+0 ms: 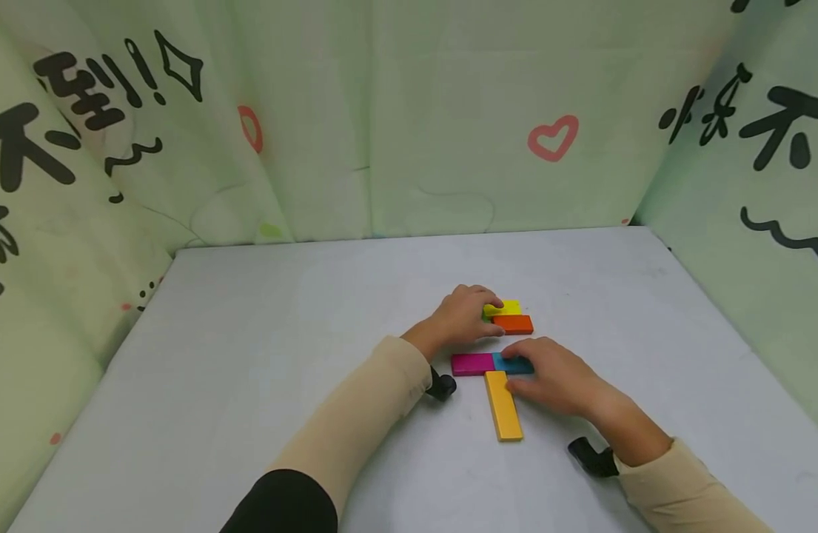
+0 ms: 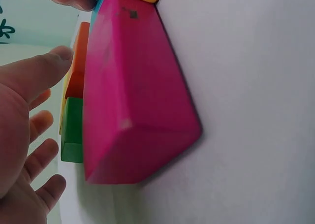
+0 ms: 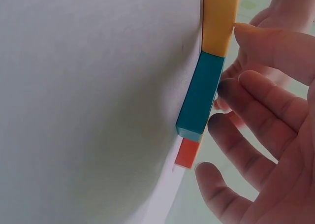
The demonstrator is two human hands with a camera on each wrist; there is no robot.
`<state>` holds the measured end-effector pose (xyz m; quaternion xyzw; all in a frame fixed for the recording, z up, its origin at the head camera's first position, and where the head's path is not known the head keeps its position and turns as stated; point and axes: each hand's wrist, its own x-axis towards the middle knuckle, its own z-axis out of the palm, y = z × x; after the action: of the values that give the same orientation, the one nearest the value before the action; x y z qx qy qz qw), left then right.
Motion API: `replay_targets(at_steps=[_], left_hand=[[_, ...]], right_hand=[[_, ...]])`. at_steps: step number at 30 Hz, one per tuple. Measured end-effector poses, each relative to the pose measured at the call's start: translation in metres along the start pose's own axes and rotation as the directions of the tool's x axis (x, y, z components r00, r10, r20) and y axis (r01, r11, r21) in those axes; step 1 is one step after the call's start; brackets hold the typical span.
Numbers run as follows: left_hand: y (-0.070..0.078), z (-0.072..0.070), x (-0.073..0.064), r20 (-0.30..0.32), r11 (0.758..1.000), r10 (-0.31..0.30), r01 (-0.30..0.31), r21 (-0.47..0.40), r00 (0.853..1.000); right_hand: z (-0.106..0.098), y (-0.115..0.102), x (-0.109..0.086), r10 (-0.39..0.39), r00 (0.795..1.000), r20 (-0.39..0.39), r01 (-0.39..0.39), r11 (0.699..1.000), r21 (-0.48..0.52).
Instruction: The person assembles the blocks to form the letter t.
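Observation:
In the head view my left hand [image 1: 463,314] reaches over the far group of blocks, its fingers at a yellow block [image 1: 512,306] and its thumb near an orange-red block [image 1: 515,325]. A green block [image 2: 73,128] beside them is mostly hidden by that hand in the head view. Nearer, my right hand [image 1: 557,376] has its fingertips at a blue block [image 1: 519,366] and its thumb beside an amber block [image 1: 504,411]. End to end with the blue one lies a magenta block [image 1: 471,364]. Both hands have spread, relaxed fingers; contact is hard to judge.
All blocks lie on a white table [image 1: 282,333]. A pale green curtain [image 1: 435,133] with dark characters and hearts hangs at the back and sides. Black straps with small camera mounts sit on both wrists.

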<state>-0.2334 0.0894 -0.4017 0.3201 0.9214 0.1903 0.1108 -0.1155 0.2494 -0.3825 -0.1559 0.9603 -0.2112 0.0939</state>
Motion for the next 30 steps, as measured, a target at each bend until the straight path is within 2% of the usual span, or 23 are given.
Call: replay_targets(at_steps=[5, 12, 21, 30], left_hand=[[-0.001, 0.005, 0.004, 0.013, 1.0, -0.003, 0.003, -0.02, 1.0], [-0.002, 0.007, 0.005, 0.037, 0.995, -0.039, 0.043, -0.093, 0.999], [-0.006, 0.004, 0.001, 0.025, 0.998, -0.023, 0.025, -0.049, 0.999], [-0.012, -0.001, -0.002, 0.059, 1.0, 0.002, -0.003, 0.015, 0.998]], right_hand=[[0.001, 0.0, 0.0, -0.018, 1.0, -0.01, 0.018, 1.0, -0.004], [0.003, -0.001, 0.0, -0.015, 1.0, -0.007, 0.015, 1.0, -0.001], [0.002, -0.001, 0.0, 0.001, 1.0, 0.002, -0.001, 1.0, -0.008], [0.0, -0.002, 0.0, 0.008, 1.0, 0.003, -0.008, 1.0, -0.001]])
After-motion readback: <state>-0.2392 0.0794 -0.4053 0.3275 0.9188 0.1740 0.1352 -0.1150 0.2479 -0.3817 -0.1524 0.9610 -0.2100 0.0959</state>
